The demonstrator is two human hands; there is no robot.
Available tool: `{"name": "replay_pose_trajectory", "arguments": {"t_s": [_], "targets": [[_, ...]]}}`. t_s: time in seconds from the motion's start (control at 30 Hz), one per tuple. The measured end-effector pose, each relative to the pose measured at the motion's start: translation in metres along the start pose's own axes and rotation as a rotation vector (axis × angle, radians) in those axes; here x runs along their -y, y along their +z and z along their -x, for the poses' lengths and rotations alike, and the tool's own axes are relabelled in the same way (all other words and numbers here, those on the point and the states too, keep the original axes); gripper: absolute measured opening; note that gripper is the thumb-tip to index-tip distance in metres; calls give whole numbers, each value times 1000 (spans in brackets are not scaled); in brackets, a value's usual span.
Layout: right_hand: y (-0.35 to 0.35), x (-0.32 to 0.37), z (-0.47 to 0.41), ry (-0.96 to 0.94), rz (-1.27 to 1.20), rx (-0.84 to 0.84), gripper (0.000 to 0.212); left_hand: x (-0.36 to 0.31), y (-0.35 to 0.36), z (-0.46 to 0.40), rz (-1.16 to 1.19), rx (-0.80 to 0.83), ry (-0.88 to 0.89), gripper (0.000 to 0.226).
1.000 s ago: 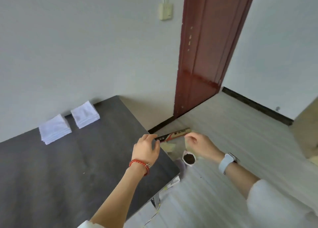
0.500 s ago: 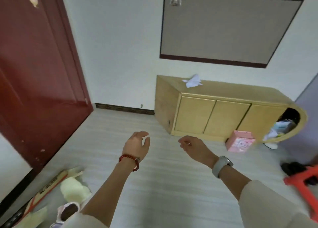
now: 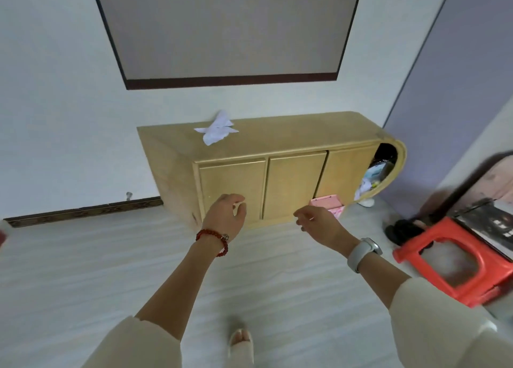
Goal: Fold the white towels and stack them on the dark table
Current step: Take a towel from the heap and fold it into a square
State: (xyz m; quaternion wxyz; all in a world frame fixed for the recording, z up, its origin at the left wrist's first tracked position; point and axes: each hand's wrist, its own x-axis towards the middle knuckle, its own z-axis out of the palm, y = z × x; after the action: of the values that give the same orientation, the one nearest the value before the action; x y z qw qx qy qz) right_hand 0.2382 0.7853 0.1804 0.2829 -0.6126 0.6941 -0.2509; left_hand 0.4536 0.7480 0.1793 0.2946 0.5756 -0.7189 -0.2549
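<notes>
- Pale striped floor (image 3: 83,279) across the lower half of the frame; white wall (image 3: 50,118) above it, with a dark skirting strip (image 3: 83,211) at centre left.
- Large grey board (image 3: 227,26) with a dark frame, fixed to the wall at upper centre.
- Low, light wooden cabinet (image 3: 294,184) at centre against the wall: smooth flat top, three plain flat doors, a rounded open end at right stuffed with mixed items too blurred to identify.
- White towel (image 3: 218,129), crumpled and unfolded, lying on the cabinet top toward its left end, just above the left hand in the frame; soft, creased, irregular in outline.
- Pink box (image 3: 327,203) on the floor, touching or just in front of the cabinet base, right of centre.
- Red plastic stool (image 3: 455,259) at right edge, glossy, with a rounded cut-out in its side; dark shoes (image 3: 402,230) just beside it.
- Left hand (image 3: 226,215) raised in front of the cabinet doors, fingers loosely curved, holding nothing; red bead bracelet (image 3: 213,240) on that wrist.
- Right hand (image 3: 319,223) raised beside it, well apart from the left, fingers relaxed and slightly bent, holding nothing; pale smooth watch band (image 3: 361,254) on that wrist.
- Cream sleeves pushed up at lower left and lower right; one foot in a pale slipper (image 3: 241,340) at bottom centre.
- Compared with half a second earlier: cabinet and towel much larger and nearer the centre of the frame; red door gone from the left side; stool more fully in view at right; both hands empty as before.
</notes>
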Motion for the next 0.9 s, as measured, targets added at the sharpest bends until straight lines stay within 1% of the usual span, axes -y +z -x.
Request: {"name": "replay_pose_trajectory", "arguments": {"t_s": [0.1, 0.23, 0.33, 0.5, 0.57, 0.67, 0.77, 0.9], "targets": [[-8, 8, -87, 27, 9, -19, 23, 15, 2, -93, 12, 18, -9, 26], [-17, 31, -190, 26, 30, 31, 23, 33, -2, -203, 26, -9, -66, 25], [-18, 37, -260, 26, 18, 42, 22, 46, 5, -268, 48, -16, -107, 23], [-4, 27, -377, 27, 12, 70, 21, 83, 32, -359, 70, -5, -195, 23], [7, 21, -428, 4, -5, 93, 19, 105, 44, -394, 82, -27, -256, 23], [29, 10, -507, -31, -34, 162, 21, 142, 63, -444, 75, -79, -391, 27], [54, 2, -577, -64, 14, 272, 22, 177, 81, -484, 26, -114, -565, 33], [93, 3, -652, -163, 130, 383, 26, 217, 103, -526, -90, -81, -733, 43]]}}
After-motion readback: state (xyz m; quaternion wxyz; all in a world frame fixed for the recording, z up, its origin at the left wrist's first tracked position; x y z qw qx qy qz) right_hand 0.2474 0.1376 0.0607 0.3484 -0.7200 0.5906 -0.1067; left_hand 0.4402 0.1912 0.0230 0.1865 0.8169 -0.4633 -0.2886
